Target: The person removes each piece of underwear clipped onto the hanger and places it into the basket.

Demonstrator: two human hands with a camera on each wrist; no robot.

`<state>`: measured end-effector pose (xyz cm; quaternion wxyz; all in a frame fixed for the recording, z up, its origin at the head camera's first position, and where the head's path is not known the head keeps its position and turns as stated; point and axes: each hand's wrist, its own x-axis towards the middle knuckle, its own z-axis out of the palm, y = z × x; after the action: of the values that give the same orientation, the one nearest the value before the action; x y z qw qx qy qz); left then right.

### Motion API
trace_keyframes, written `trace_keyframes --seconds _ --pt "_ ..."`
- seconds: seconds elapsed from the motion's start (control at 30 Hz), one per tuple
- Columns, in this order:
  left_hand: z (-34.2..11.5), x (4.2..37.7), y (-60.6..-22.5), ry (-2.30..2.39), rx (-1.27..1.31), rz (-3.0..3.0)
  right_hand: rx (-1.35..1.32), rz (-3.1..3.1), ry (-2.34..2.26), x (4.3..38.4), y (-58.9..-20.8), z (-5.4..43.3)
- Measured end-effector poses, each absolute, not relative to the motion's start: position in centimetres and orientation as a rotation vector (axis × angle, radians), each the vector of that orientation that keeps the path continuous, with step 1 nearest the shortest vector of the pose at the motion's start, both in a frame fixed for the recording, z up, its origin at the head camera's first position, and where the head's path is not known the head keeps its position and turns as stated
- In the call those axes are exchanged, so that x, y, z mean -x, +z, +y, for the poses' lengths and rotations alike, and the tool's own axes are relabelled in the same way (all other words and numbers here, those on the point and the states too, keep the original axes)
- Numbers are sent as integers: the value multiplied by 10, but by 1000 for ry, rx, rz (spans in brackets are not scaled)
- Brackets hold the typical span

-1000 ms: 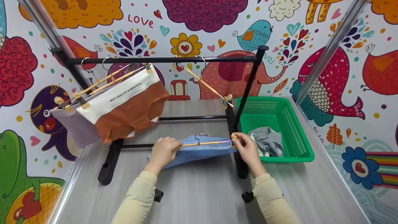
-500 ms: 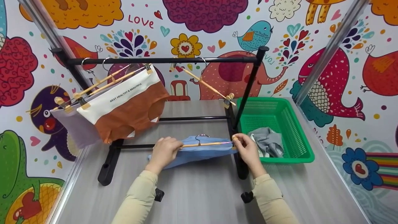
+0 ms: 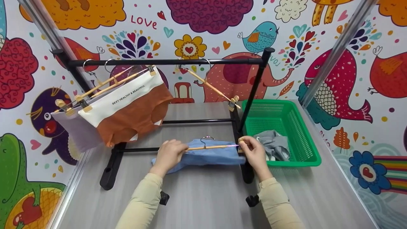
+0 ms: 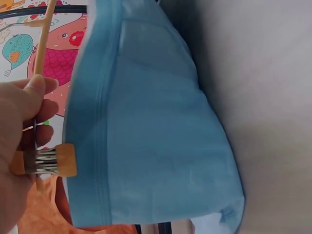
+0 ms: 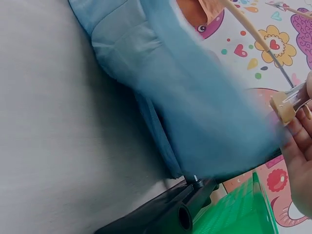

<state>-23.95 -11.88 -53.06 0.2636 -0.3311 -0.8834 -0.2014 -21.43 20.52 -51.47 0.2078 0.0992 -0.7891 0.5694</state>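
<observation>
My left hand (image 3: 168, 156) grips the left part of a wooden clip hanger (image 3: 216, 147), fingers curled round the bar. Blue underpants (image 4: 151, 126) hang beneath it; in the left wrist view a wood-and-metal clip (image 4: 66, 161) bites the waistband at that end. With thumb and fingers my right hand (image 3: 254, 152) pinches the other clip (image 5: 282, 107) at the hanger's right end. The right corner of the underpants is blurred in the right wrist view and sags below that clip. The hanger's hook points up and away in the head view.
A black rack (image 3: 165, 62) stands behind the hands. On its left hang orange-and-white underpants (image 3: 136, 111) and a lilac garment (image 3: 81, 130); a bare clip hanger (image 3: 208, 84) hangs to the right. Grey cloth (image 3: 275, 146) lies in a green basket (image 3: 313, 152) at right.
The right corner of the blue underpants has dropped away from the right clip and swung lower. Both hands have stayed nearly in place, edging slightly right with the hanger.
</observation>
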Motion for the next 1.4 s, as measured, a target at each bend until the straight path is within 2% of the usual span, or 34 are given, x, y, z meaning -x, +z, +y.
trace_keyframes --seconds 0.47,0.77,1.1,1.4 --pt "-113 239 -527 -514 899 -2453 -228 -2114 1835 213 -522 207" --pt "-112 238 -529 -515 888 -2458 -263 -2098 1813 214 -523 206" --pt "-109 237 -531 -517 880 -2474 -297 -2168 1472 229 -548 212" --pt "-105 235 -534 -509 871 -2471 -531 -2173 1133 226 -547 204"
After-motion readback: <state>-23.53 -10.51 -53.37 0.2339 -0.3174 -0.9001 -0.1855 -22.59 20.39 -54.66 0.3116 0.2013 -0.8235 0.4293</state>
